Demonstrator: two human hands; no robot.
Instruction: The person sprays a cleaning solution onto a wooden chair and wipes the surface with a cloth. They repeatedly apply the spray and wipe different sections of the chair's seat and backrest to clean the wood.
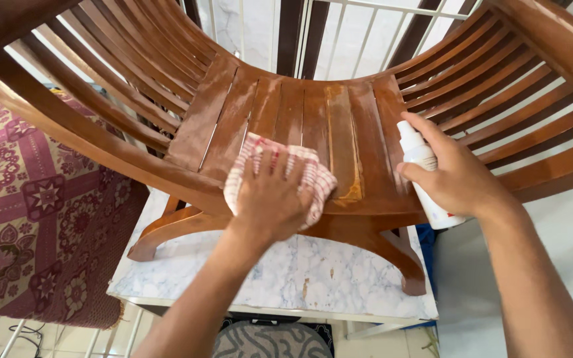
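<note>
While a checked cloth (pixel 280 178) is pressed flat by the left hand (pixel 272 199), a spray bottle (pixel 424 174) is gripped by the right hand (pixel 455 174); overspray could leave the wooden seat (pixel 313 113) streaked.

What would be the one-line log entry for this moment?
left hand: pressing cloth on chair seat | right hand: holding spray bottle
</note>
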